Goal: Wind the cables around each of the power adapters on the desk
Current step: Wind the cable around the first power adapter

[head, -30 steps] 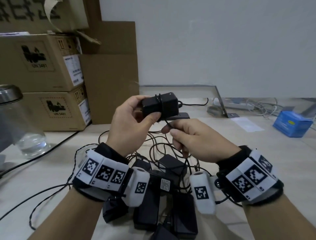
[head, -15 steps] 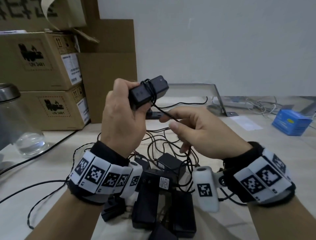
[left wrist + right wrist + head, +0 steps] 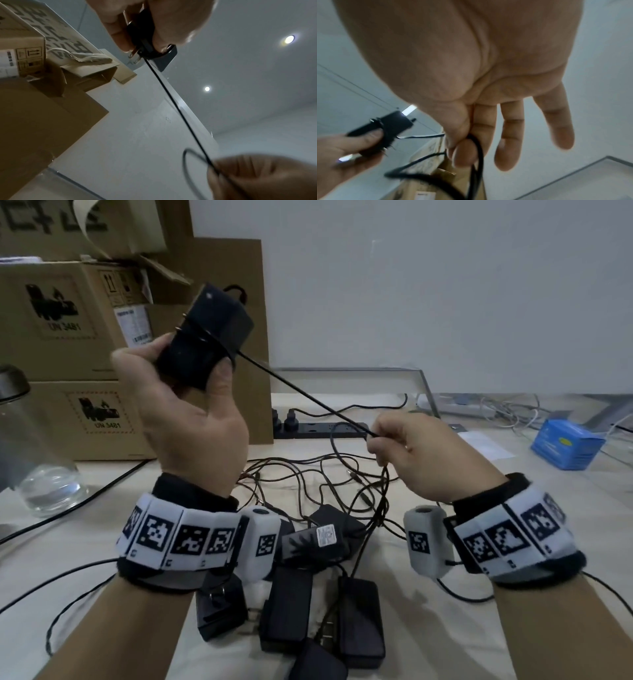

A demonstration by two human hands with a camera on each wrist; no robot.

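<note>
Pale desk (image 3: 102, 529), adapters (image 3: 287, 614), cables (image 3: 308, 474), jar (image 3: 41, 467)

Office or storeroom workspace. Pale bench (image 3: 513, 508) against a plain white wall (image 3: 445, 285); stacked cardboard shipping boxes (image 3: 68, 320) marked UN 3481; black power strip (image 3: 318, 430); heap of power adapters (image 3: 291, 611); recessed ceiling lights (image 3: 289, 39).

Between the two raised hands a taut cable (image 3: 301, 395) slants across the air, barring a straight pass from near to far. Below it the table (image 3: 479, 518) middle is clogged: a heap of black adapters (image 3: 291, 601) near the wrists, a tangle of loose cables (image 3: 318, 481) behind them, then a power strip (image 3: 318, 429). Cardboard boxes (image 3: 68, 337) wall off the left, with a glass jar (image 3: 37, 460) in front. To the right, bare tabletop lies open as far as a blue box (image 3: 567, 445)
</note>
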